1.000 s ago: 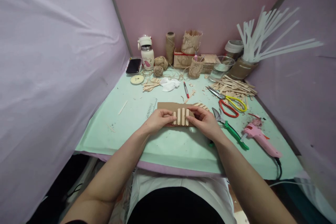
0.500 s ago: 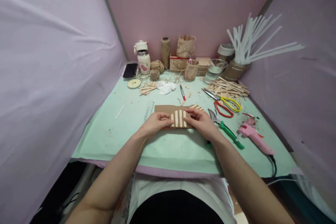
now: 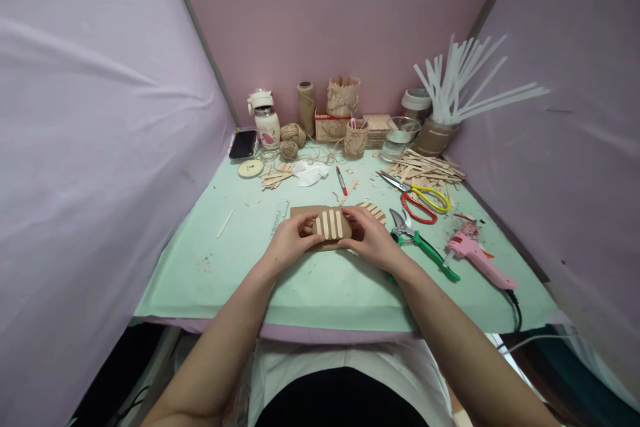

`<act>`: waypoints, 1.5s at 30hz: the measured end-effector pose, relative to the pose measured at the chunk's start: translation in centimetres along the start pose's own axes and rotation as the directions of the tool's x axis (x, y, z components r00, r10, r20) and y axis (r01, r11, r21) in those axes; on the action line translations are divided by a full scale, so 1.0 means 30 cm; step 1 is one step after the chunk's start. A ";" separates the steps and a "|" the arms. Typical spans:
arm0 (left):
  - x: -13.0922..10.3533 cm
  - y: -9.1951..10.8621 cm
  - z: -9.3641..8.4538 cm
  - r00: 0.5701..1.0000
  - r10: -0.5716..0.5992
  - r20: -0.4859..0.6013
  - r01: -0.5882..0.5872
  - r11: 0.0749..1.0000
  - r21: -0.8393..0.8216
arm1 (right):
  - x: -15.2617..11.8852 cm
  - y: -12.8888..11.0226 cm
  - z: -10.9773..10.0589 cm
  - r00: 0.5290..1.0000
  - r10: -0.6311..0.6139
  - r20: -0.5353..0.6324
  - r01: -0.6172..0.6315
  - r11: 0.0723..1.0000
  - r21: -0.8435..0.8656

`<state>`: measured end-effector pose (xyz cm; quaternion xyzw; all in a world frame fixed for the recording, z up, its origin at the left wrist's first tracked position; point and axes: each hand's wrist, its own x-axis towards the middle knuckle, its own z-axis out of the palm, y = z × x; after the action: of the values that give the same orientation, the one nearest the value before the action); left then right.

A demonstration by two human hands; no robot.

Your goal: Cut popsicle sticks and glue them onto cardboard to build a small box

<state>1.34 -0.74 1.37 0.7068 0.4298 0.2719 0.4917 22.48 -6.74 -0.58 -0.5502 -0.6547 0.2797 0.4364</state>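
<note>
A round cardboard disc (image 3: pixel 330 225) with several pale wooden craft-stick strips across its face sits between my hands, above a brown cardboard piece (image 3: pixel 300 211). My left hand (image 3: pixel 291 239) is closed on its left edge, thumb at the lower side. At the right edge, my right hand (image 3: pixel 371 236) grips the same disc with thumb and fingers. Just beyond my right hand lies a second striped disc (image 3: pixel 375 212), partly covered. Green-handled pruning shears (image 3: pixel 430 250) rest to the right of that hand.
Scissors (image 3: pixel 420 197), a pink glue gun (image 3: pixel 480 257) with a cord and a pile of craft sticks (image 3: pixel 425 170) occupy the right side. Along the back stand a bottle (image 3: pixel 267 123), twine balls (image 3: pixel 290 137), a water cup (image 3: pixel 399 140) and a pot of white sticks (image 3: pixel 436 137).
My fingers have shifted from the disc's face to its edges, and the disc shows more of its rounded outline. The whole view has swung slightly.
</note>
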 end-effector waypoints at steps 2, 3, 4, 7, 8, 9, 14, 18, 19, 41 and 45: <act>0.001 -0.002 -0.006 1.000 0.024 -0.007 -0.023 0.997 0.073 | -0.002 -0.008 -0.001 0.999 -0.020 0.040 0.024 0.992 -0.121; 0.002 -0.003 -0.008 0.999 0.037 -0.007 -0.036 0.992 0.118 | -0.003 -0.010 -0.001 0.998 -0.012 0.058 0.022 0.986 -0.163; 0.003 -0.003 -0.010 0.999 0.053 -0.005 -0.051 0.984 0.168 | -0.003 -0.009 0.001 0.997 -0.005 0.072 0.019 0.979 -0.201; 0.005 -0.003 -0.011 0.993 0.120 0.001 -0.115 0.944 0.309 | -0.004 0.000 0.007 0.997 -0.028 0.075 0.049 0.956 -0.288; 0.005 -0.004 -0.010 0.991 0.137 0.000 -0.128 0.929 0.348 | -0.003 0.004 0.008 0.996 -0.052 0.072 0.071 0.952 -0.298; 0.005 -0.005 -0.009 0.989 0.145 -0.005 -0.132 0.915 0.381 | -0.003 0.004 0.009 0.995 -0.080 0.066 0.096 0.949 -0.299; 0.003 -0.014 -0.016 0.990 0.128 -0.055 -0.084 0.862 0.499 | -0.022 -0.045 -0.027 0.965 -0.248 -0.091 0.214 0.936 -0.278; 0.007 0.014 -0.053 0.988 0.151 -0.041 -0.111 0.862 0.495 | -0.106 -0.092 -0.106 0.913 -0.322 -0.249 0.226 0.910 -0.347; 0.008 0.030 -0.063 0.988 0.151 -0.032 -0.115 0.859 0.499 | -0.136 -0.095 -0.130 0.907 -0.321 -0.274 0.209 0.905 -0.370; 0.307 0.180 0.066 0.961 0.153 0.231 -0.270 0.707 0.653 | -0.317 -0.038 -0.156 0.955 -0.024 -0.297 -0.160 0.799 -0.580; 0.403 0.157 0.098 0.941 0.188 0.281 -0.332 0.675 0.659 | -0.277 -0.045 -0.098 0.963 -0.032 -0.268 -0.132 0.810 -0.572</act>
<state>11.15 7.78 4.20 0.9159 0.3461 0.0882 0.1830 24.52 -15.41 -0.26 -0.7069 -0.6298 0.0002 0.3219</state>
